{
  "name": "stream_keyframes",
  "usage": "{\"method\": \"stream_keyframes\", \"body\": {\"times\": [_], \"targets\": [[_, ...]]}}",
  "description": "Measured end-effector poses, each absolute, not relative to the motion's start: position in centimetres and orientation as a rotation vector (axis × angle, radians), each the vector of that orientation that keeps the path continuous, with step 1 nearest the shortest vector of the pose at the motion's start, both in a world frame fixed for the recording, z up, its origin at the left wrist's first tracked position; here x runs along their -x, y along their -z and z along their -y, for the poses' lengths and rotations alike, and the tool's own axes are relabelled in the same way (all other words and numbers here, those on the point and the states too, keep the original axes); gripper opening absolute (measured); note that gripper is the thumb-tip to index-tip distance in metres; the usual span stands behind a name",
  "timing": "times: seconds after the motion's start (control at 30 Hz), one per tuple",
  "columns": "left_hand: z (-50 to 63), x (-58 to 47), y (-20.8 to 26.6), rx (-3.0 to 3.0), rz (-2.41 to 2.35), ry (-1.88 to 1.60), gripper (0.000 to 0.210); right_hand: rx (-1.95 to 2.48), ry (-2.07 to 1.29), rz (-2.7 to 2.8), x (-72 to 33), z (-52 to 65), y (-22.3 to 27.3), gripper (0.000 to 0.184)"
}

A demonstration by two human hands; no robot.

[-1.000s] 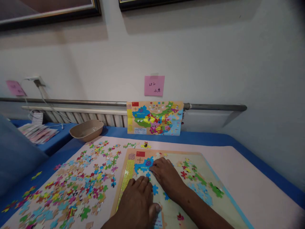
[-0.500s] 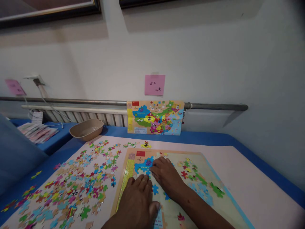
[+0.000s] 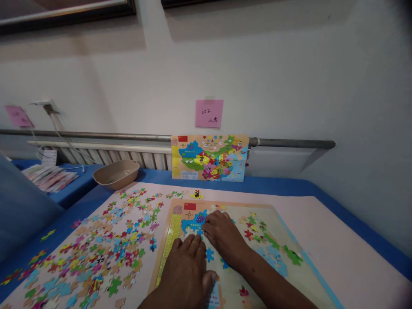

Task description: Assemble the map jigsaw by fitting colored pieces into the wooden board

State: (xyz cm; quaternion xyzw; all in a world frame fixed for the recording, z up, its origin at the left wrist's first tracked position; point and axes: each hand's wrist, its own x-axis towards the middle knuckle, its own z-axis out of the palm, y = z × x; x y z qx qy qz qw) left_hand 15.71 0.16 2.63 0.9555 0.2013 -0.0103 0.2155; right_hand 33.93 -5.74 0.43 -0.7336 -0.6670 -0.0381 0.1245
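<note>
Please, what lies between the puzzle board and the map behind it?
The head view shows green-and-white pieces, yellow pieces, pink sheet and blue surface there.

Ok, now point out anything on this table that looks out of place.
A few puzzle pieces at the far left lie past the pink sheet, on the blue surface, strayed from the main pile.

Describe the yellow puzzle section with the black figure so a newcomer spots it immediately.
Find the upright map sheet by the wall, then the puzzle board before it. Beyond the board's far edge, on the pink cover, sits the yellow section. Its black figure distinguishes it from the green-and-white pieces to its left.
</note>
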Motion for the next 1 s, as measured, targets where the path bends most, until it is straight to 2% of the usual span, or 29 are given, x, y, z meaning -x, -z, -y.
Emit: {"method": "stream_keyframes", "body": {"times": [0.3, 0.6, 0.8, 0.93, 1.0], "targets": [[0.1, -15.8, -3.9, -2.677, -0.590, 0.081, 0.064, 2.131, 0.138, 1.969, -34.0, 5.2, 0.0, 0.017], [-1.8, -17.6, -2.8, -2.858, -0.546, 0.047, 0.019, 2.130, 0.143, 1.973, -34.1, 5.2, -0.1, 0.017], [-3.1, -18.7, -0.9, -2.876, -0.645, -0.038, 0.029, 2.130, 0.153, 1.972, -34.1, 5.2, 0.0, 0.018], [-3.3, -18.5, -0.7, -2.871, -0.771, -0.132, 0.016, 2.131, 0.159, 1.969, -34.2, 5.2, 0.1, 0.022], [-3.5, -18.3, -1.0, -2.867, -0.830, -0.170, 0.021, 2.124, 0.154, 1.970, -34.2, 5.3, 0.0, 0.022]]}}
